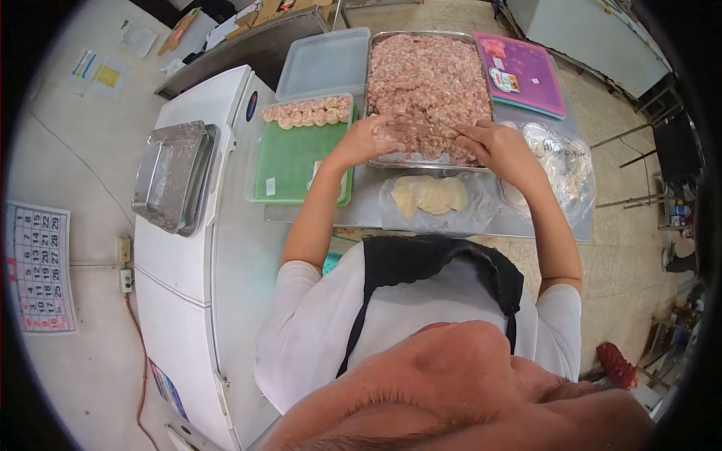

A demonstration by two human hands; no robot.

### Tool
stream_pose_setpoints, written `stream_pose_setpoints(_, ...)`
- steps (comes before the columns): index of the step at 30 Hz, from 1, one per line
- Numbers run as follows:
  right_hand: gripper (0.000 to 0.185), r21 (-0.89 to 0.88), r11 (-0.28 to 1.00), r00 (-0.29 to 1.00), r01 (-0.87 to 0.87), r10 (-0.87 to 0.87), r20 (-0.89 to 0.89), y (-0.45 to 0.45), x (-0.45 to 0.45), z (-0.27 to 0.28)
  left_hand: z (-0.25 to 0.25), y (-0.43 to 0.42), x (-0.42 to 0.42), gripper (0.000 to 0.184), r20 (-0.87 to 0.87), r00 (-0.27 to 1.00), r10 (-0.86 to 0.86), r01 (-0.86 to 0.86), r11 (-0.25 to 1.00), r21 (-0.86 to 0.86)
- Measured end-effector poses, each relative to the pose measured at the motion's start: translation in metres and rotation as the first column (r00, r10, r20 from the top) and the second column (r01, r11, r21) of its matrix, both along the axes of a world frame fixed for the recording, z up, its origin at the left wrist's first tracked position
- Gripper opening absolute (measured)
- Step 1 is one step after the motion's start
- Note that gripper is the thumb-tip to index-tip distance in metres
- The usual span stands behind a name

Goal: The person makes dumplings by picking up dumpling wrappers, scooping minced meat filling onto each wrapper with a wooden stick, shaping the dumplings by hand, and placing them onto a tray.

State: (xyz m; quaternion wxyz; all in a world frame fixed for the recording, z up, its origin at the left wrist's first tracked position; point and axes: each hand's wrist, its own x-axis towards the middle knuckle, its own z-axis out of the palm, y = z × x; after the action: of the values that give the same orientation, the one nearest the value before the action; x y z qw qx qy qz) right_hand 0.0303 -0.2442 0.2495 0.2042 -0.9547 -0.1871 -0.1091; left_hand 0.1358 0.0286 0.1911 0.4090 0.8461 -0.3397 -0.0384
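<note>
Raw minced filling [429, 79] fills a large metal tray [368, 98]. Both my hands are at the near part of this tray. My left hand [367, 141] is at its left corner, fingers bent inward; what they hold, if anything, is too small to tell. My right hand [492, 146] reaches over the right side, its fingers pressed together near the filling. Between the hands lies a thin, clear strip or edge that I cannot make out. Just below the tray, round pale wrappers [430, 195] lie on a plastic bag [481, 207].
Left of the tray, a green board [289, 161] bears rows of filled dumplings [308, 113]. A translucent lid [323, 64] lies behind it, a purple lid [526, 75] at right. A plastic bag [560, 165] sits at the right. Metal trays [171, 177] rest on the white fridge [180, 263].
</note>
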Motion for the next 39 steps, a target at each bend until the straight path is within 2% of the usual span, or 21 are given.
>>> stream_pose_setpoints(2, 0.025, 0.109, 0.994, 0.999, -0.021, 0.018, 0.036, 0.019, 0.000, -0.005, 0.011, 0.005, -0.002, 0.055, -0.169, 0.986, 0.002, -0.008, 1.000, -0.030)
stream_pose_setpoints(5, 0.028, 0.119, 0.980, 0.981, -0.159, 0.144, 0.132, 0.026, 0.021, -0.045, 0.025, 0.012, 0.001, 0.051, -0.100, 0.993, -0.058, 0.063, 0.997, 0.043)
stream_pose_setpoints(8, 0.026, -0.062, 0.998, 0.997, -0.033, 0.029, -0.065, 0.026, 0.018, -0.001, -0.007, 0.025, 0.014, 0.053, -0.114, 0.993, 0.004, -0.004, 1.000, 0.000)
stream_pose_setpoints(11, 0.030, 0.081, 0.996, 0.994, 0.026, -0.034, 0.102, 0.054, 0.003, 0.007, -0.015, 0.031, 0.023, 0.066, -0.462, 0.885, -0.059, -0.032, 0.982, -0.187)
stream_pose_setpoints(14, 0.031, -0.036, 0.999, 1.000, 0.009, -0.008, 0.030, 0.043, 0.020, -0.028, 0.002, 0.026, 0.028, 0.081, -0.188, 0.981, -0.056, 0.049, 0.998, -0.041)
stream_pose_setpoints(17, 0.031, -0.002, 1.000, 0.999, -0.024, 0.024, 0.034, 0.021, 0.017, 0.000, -0.008, 0.031, 0.027, 0.085, -0.023, 0.998, -0.055, 0.055, 0.998, -0.023)
stream_pose_setpoints(20, 0.032, 0.155, 0.987, 0.998, 0.040, -0.034, -0.044, 0.023, -0.001, 0.030, -0.016, 0.033, 0.031, 0.076, 0.089, 0.993, -0.074, 0.083, 0.991, -0.105)
stream_pose_setpoints(23, 0.032, 0.128, 0.990, 0.996, -0.058, 0.050, 0.072, 0.032, 0.001, -0.011, 0.009, 0.025, 0.019, 0.068, -0.112, 0.991, -0.074, 0.067, 0.996, -0.065)
stream_pose_setpoints(26, 0.031, 0.164, 0.986, 0.990, 0.021, 0.003, -0.144, 0.031, 0.006, -0.032, -0.007, 0.019, 0.022, 0.040, 0.010, 0.999, -0.031, 0.032, 0.987, -0.155)
stream_pose_setpoints(29, 0.032, 0.172, 0.980, 0.976, 0.100, -0.063, -0.211, 0.012, -0.002, -0.026, -0.019, 0.040, 0.024, 0.036, -0.070, 0.994, 0.084, -0.091, 0.991, -0.099)
stream_pose_setpoints(32, 0.032, 0.386, 0.912, 0.984, 0.138, -0.082, -0.157, -0.013, -0.013, -0.060, -0.036, 0.090, 0.032, 0.062, -0.235, 0.958, 0.167, -0.166, 0.986, 0.020)
stream_pose_setpoints(33, 0.032, 0.409, 0.899, 0.985, 0.154, -0.105, -0.140, -0.020, -0.018, -0.070, -0.059, 0.113, 0.039, 0.061, -0.420, 0.872, 0.250, -0.297, 0.954, -0.049)
stream_pose_setpoints(34, 0.032, 0.434, 0.884, 0.983, 0.174, -0.133, -0.123, -0.026, -0.023, -0.078, -0.074, 0.135, 0.044, 0.061, -0.318, 0.889, 0.329, -0.355, 0.935, -0.025)
stream_pose_setpoints(36, 0.032, 0.534, 0.770, 0.920, 0.350, -0.175, -0.351, -0.035, -0.034, -0.087, -0.095, 0.173, 0.054, 0.060, -0.098, 0.884, 0.456, -0.457, 0.889, 0.012)
stream_pose_setpoints(37, 0.032, 0.559, 0.699, 0.868, 0.446, -0.185, -0.461, -0.036, -0.039, -0.089, -0.101, 0.191, 0.059, 0.061, 0.022, 0.855, 0.518, -0.518, 0.853, 0.060)
stream_pose_setpoints(39, 0.032, 0.587, 0.636, 0.836, 0.501, -0.179, -0.520, -0.034, -0.046, -0.090, -0.104, 0.215, 0.069, 0.064, 0.265, 0.764, 0.589, -0.633, 0.762, 0.132)
